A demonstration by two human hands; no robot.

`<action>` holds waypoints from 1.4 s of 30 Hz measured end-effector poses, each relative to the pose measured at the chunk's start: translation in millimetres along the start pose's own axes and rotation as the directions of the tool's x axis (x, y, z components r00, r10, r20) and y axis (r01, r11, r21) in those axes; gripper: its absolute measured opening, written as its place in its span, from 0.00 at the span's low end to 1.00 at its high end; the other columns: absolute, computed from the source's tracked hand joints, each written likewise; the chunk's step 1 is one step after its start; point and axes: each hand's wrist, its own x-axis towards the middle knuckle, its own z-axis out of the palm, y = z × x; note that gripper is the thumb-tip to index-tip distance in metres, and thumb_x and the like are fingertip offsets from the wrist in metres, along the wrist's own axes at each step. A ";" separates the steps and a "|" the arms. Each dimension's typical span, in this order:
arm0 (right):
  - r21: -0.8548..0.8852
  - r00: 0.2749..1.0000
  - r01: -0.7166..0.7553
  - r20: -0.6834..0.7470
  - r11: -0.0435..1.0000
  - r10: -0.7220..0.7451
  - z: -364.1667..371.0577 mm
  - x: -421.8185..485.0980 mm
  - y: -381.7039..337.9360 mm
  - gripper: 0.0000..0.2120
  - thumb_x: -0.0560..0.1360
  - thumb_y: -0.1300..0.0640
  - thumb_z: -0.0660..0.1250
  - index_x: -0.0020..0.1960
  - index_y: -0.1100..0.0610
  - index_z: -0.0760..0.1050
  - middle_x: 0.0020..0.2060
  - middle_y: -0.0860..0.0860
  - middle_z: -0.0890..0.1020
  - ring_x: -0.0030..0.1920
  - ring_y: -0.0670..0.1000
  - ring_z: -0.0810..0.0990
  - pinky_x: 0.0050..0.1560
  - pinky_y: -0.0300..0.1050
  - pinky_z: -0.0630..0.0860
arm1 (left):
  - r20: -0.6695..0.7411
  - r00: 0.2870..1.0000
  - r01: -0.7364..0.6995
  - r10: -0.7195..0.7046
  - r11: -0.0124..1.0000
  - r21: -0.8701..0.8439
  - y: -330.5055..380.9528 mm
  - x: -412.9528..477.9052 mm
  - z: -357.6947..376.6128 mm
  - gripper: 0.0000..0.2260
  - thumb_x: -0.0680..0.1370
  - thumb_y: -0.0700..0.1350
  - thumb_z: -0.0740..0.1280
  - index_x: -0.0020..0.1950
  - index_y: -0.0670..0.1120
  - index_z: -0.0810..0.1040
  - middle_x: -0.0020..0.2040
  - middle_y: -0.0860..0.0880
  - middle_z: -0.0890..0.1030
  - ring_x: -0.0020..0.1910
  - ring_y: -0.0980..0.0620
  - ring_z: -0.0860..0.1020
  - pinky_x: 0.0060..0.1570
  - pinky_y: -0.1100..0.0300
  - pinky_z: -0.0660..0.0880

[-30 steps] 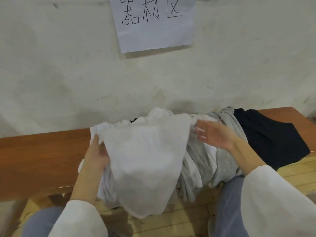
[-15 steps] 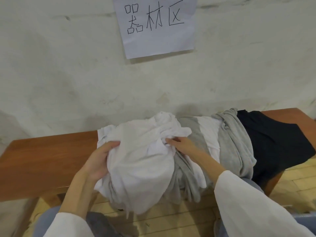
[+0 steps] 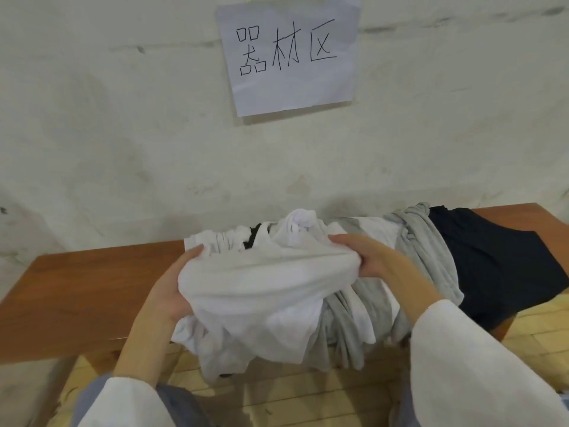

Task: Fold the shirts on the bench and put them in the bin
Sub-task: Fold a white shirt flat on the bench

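White shirt (image 3: 261,291) lies bunched on the counter (image 3: 77,291) between my grips. My left grip (image 3: 172,291) clutches its left edge and my right grip (image 3: 366,257) clutches its right edge. A grey shirt (image 3: 431,257) and a dark shirt (image 3: 492,260) lie just right of my right grip.

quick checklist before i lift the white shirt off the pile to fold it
1. Left hand grips the white shirt: ok, fingers curled round its left edge.
2. Right hand grips it too: ok, at its right edge.
3. White shirt free of the grey shirt: cannot tell, they lie bunched together.
4. Bare bench to spread it on: ok, open wood to the left.
5. White shirt folded: not ok, it is crumpled.
6. Bin within reach: cannot tell, not in view.
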 end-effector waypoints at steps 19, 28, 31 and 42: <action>0.156 0.859 0.512 -0.058 0.845 -0.509 -7.3 -71.4 -91.3 0.12 0.75 0.70 0.60 0.55 0.62 0.75 0.39 0.54 0.85 0.38 0.53 0.84 0.36 0.45 0.81 | 0.008 0.952 -0.303 0.306 0.941 0.153 49.0 43.0 55.4 0.11 0.80 0.35 0.57 0.48 0.42 0.79 0.28 0.60 0.80 0.33 0.65 0.79 0.37 0.68 0.78; -0.059 0.837 0.465 -0.295 0.883 -0.460 -29.6 63.8 -101.6 0.22 0.74 0.52 0.70 0.64 0.60 0.70 0.49 0.52 0.78 0.44 0.53 0.78 0.39 0.44 0.75 | -0.085 0.955 -0.231 0.283 0.895 0.382 65.1 164.2 51.2 0.25 0.80 0.41 0.62 0.74 0.47 0.57 0.46 0.47 0.76 0.36 0.52 0.77 0.35 0.60 0.75; -0.303 0.833 0.278 -0.396 0.911 -0.386 -48.6 98.6 -38.9 0.11 0.74 0.48 0.67 0.48 0.55 0.75 0.42 0.52 0.77 0.40 0.51 0.76 0.36 0.41 0.72 | -0.255 0.930 -0.061 0.265 0.795 0.603 13.3 174.7 19.6 0.18 0.79 0.39 0.61 0.68 0.45 0.62 0.49 0.44 0.71 0.39 0.49 0.71 0.34 0.62 0.68; -0.726 0.924 0.175 -0.112 0.665 -0.366 -35.6 15.2 60.9 0.18 0.75 0.46 0.68 0.35 0.57 0.69 0.29 0.49 0.75 0.30 0.47 0.73 0.31 0.34 0.67 | -0.240 0.938 0.074 0.250 0.533 0.843 -72.1 86.5 -37.1 0.14 0.75 0.48 0.71 0.54 0.42 0.74 0.48 0.43 0.78 0.49 0.42 0.78 0.36 0.58 0.72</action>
